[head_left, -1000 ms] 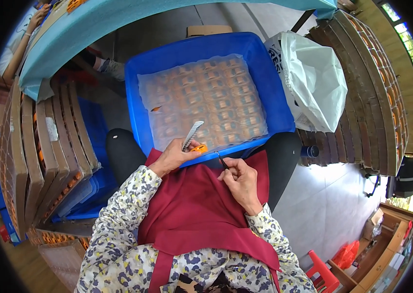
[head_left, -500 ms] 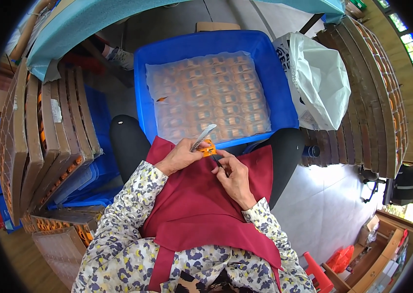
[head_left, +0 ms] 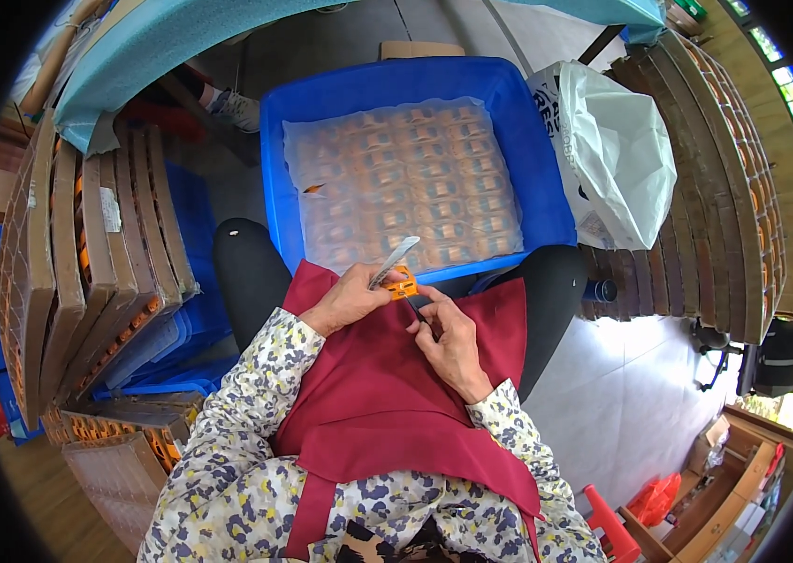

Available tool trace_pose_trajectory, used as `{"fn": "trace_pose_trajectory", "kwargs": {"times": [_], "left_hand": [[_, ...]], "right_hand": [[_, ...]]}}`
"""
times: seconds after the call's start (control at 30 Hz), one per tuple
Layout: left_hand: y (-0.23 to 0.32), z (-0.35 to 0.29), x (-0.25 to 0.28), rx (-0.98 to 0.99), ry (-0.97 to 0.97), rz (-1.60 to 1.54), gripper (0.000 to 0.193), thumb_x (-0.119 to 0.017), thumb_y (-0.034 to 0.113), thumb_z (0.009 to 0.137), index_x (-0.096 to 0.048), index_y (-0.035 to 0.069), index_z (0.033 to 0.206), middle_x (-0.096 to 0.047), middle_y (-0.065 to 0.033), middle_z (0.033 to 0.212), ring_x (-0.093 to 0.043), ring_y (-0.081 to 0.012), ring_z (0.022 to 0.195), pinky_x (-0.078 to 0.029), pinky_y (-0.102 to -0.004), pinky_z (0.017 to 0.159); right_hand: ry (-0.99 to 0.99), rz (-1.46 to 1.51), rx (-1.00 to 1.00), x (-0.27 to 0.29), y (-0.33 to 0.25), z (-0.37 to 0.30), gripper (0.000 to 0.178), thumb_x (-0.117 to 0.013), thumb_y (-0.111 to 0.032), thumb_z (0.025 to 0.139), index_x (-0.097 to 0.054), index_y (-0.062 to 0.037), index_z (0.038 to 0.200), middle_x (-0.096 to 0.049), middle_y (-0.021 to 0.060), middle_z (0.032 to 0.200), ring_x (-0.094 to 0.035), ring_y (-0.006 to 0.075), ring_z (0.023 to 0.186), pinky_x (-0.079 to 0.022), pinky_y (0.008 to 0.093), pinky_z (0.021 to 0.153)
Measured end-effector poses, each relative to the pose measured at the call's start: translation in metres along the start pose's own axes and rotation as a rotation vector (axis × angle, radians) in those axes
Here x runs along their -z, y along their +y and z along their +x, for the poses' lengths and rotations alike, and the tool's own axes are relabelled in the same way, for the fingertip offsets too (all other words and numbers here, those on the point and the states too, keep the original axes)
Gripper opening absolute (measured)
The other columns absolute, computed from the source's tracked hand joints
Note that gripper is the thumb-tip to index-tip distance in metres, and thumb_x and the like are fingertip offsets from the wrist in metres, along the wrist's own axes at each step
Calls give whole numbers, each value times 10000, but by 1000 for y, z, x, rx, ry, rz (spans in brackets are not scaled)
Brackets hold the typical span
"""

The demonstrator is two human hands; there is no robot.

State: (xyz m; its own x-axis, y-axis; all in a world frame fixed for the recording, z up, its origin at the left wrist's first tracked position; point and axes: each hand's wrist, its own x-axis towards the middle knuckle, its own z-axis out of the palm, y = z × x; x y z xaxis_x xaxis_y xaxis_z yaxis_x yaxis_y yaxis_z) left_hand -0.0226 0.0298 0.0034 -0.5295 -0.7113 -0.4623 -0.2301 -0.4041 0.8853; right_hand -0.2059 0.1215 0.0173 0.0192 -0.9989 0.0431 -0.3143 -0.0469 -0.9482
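Observation:
Over the maroon apron [head_left: 368,375] on my lap, my left hand [head_left: 348,298] pinches a small orange plastic piece [head_left: 404,284] with black marks. A thin, pale, translucent strip [head_left: 398,255] sticks up from between the same fingers. My right hand [head_left: 453,342] is closed round a slim dark tool [head_left: 417,308], its tip up against the orange piece; I cannot make out its kind. Just beyond my hands, a blue plastic bin [head_left: 547,183] holds rows of orange pieces under a translucent sheet [head_left: 321,230]. A small orange bit [head_left: 313,189] lies on that sheet.
Stacked cardboard trays with orange pieces stand at my left [head_left: 63,272] and right [head_left: 739,216]. A white plastic bag [head_left: 626,159] leans by the bin's right side. A teal-covered edge [head_left: 190,42] runs across the far side. Somebody's shoe [head_left: 239,110] shows beneath it.
The whole view has shifted very slightly. Both hands keep their hold on the orange piece and dark tool, with almost no movement.

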Motion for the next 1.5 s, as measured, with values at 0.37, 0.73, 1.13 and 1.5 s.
{"fn": "trace_pose_trajectory", "kwargs": {"times": [0.37,0.73,1.13,1.5], "left_hand": [[-5,0,-1,-31,15,35,372,-569,106,793,-651,-49,1121,-643,-75,911,-556,-129,805,-428,-256,750],[3,-1,-1,20,14,112,342,-577,68,795,-650,-34,1114,-629,-33,929,-531,-80,810,-426,-225,744],[5,-2,-3,12,20,127,346,-573,78,796,-651,-32,1115,-621,-29,901,-522,-82,789,-424,-234,737],[7,-3,-6,-9,38,129,332,-596,88,804,-646,-32,1109,-610,-15,876,-526,-82,783,-434,-243,730]], "right_hand": [[-3,-1,-1,-2,1,-1,158,-566,127,772,-511,49,899,-581,206,1259,-649,123,665,-505,249,562],[-18,-41,-15,-1,1,-1,157,-563,127,770,-516,51,900,-579,205,1255,-674,145,696,-522,257,576],[2,-19,-28,-4,1,-2,143,-556,129,770,-511,52,881,-572,207,1260,-673,147,688,-520,259,572],[-3,-89,-47,-4,-1,-1,135,-568,122,764,-513,50,864,-577,213,1251,-651,142,656,-516,268,574]]}}
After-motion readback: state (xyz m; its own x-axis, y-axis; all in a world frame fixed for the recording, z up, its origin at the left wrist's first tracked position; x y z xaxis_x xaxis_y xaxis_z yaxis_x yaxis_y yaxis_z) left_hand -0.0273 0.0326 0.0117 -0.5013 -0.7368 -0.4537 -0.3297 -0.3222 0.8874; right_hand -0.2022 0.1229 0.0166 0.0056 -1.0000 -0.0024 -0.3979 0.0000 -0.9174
